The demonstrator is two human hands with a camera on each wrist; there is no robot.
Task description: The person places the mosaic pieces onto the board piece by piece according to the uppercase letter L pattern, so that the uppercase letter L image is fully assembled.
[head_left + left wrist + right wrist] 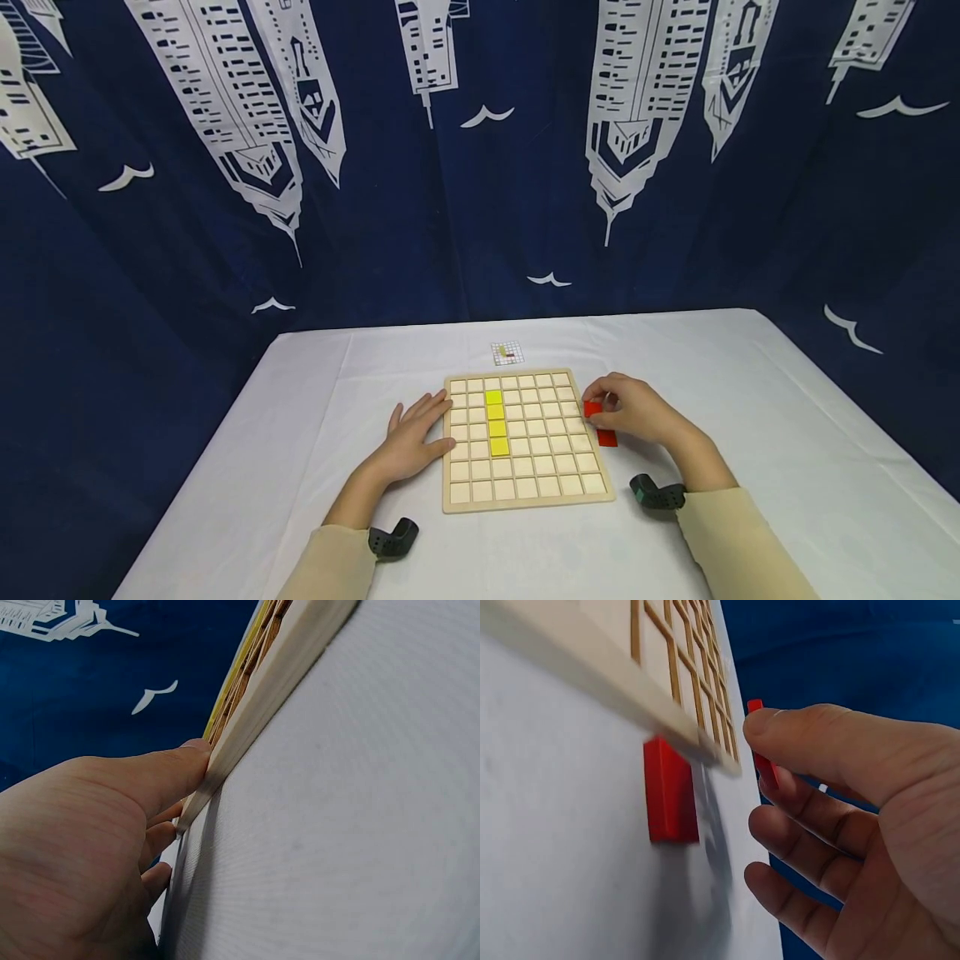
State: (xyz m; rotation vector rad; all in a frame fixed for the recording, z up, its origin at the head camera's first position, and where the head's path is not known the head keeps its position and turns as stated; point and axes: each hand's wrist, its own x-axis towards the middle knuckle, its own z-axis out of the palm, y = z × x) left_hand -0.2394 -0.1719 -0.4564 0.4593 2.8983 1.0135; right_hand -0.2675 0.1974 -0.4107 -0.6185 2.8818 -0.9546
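A wooden grid board (527,504) lies on the white table, with a column of several yellow square tiles (497,427) set in its left part. My left hand (405,446) rests against the board's left edge, its fingers and thumb touching the rim. In the right wrist view, my right hand (855,787) pinches a red tile (766,769) between thumb and index finger, above the table by the board's right edge. Another red piece (671,791) lies on the cloth beside that edge; the head view shows it partly beneath the right hand (633,408).
A small printed card (507,353) with a grid pattern lies behind the board. White cloth covers the table (360,375). A dark blue curtain (450,208) with white buildings and birds hangs behind it. Each wrist wears a black camera (393,540).
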